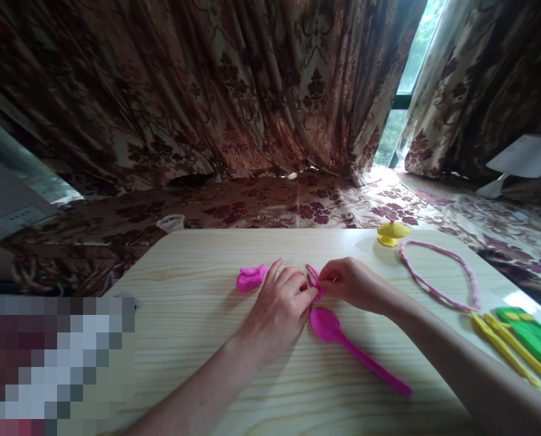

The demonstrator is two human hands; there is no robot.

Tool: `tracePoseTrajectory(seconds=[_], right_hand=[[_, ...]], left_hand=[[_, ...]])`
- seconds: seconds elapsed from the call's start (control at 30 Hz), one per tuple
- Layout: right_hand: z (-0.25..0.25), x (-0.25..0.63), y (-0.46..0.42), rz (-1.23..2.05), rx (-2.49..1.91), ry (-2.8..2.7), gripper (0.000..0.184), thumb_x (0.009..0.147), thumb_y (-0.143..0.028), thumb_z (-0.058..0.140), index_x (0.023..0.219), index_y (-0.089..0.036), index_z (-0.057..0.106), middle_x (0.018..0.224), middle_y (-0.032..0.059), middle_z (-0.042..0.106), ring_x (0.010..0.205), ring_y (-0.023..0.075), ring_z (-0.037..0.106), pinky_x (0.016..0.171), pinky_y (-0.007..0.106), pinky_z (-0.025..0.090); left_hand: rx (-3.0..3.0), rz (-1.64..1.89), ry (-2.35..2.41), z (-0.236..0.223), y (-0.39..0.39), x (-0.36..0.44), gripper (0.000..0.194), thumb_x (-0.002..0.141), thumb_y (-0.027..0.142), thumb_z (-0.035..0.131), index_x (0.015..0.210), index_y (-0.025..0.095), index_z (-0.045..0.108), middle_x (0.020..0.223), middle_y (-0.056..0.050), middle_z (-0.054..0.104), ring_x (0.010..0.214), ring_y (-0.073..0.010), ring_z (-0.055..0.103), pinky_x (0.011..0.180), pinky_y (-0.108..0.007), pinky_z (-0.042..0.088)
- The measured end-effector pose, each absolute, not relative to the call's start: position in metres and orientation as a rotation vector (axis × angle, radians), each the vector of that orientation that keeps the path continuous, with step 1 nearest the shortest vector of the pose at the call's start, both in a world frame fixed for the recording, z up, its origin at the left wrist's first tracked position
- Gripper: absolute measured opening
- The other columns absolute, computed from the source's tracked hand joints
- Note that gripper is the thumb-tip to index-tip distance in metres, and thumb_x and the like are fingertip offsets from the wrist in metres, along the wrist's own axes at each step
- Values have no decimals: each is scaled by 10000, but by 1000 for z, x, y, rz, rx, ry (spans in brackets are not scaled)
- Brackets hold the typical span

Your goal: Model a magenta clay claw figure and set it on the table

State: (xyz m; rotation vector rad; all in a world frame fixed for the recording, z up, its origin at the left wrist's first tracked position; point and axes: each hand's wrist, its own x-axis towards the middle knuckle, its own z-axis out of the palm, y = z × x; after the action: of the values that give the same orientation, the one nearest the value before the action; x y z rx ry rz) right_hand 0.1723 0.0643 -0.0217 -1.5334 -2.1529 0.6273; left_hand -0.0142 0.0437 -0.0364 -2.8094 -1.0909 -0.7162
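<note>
Both my hands meet over the middle of a pale wooden table (206, 375). My left hand (282, 306) and my right hand (354, 284) pinch a small thin strip of magenta clay (314, 280) between their fingertips. A lump of the same magenta clay (251, 278) lies just left of my left hand. Right below the hands lies a magenta plastic spoon (343, 339), its handle running toward the lower right.
A loop of pink clay rope (438, 275) and a small yellow clay shape (392, 232) lie at the right rear. A green clay slab (534, 336) and yellow clay strips (506, 345) sit at the right edge. Patterned curtains (234, 97) hang behind. A blurred patch covers the lower left.
</note>
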Motion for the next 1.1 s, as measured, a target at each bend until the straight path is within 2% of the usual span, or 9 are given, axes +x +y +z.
tracePoseTrajectory(seconds=[0.2,0.5,0.63,0.87,1.1], right_hand=[[-24,171,63,619,-1542,-2147,146,700,-210,531,687,-165,669,606,-11,628,557,105,518,492,202,318],[-23,178,61,617,-1567,-2172,130,700,-261,563,681,-171,655,577,-16,615,510,100,488,458,204,302],[-23,179,59,613,-1568,-2183,119,689,-256,574,660,-174,655,556,-21,609,506,101,489,459,205,301],[-18,174,72,542,-1590,-2111,195,765,-261,495,737,-174,667,630,1,639,566,115,529,514,210,342],[-23,162,77,501,-1634,-2098,218,756,-331,553,694,-189,706,601,20,647,531,124,529,504,225,329]], left_hand=[[-2806,-748,-1090,-35,43,-14,211,874,195,435,921,210,641,869,-50,594,1005,-208,486,1048,-531,202],[-2813,-826,-1092,-37,42,-13,213,871,199,450,975,221,634,909,-45,612,999,-206,497,1045,-536,194],[-2834,-825,-1103,-33,40,-14,208,875,209,439,925,211,641,918,-47,606,995,-208,495,1048,-535,186],[-2825,-814,-1136,-28,47,-19,229,866,196,430,983,195,627,949,-57,580,1013,-213,478,1052,-505,200],[-2800,-799,-1154,-35,52,-18,256,850,198,447,1036,224,621,959,-65,559,995,-232,474,1024,-532,214]])
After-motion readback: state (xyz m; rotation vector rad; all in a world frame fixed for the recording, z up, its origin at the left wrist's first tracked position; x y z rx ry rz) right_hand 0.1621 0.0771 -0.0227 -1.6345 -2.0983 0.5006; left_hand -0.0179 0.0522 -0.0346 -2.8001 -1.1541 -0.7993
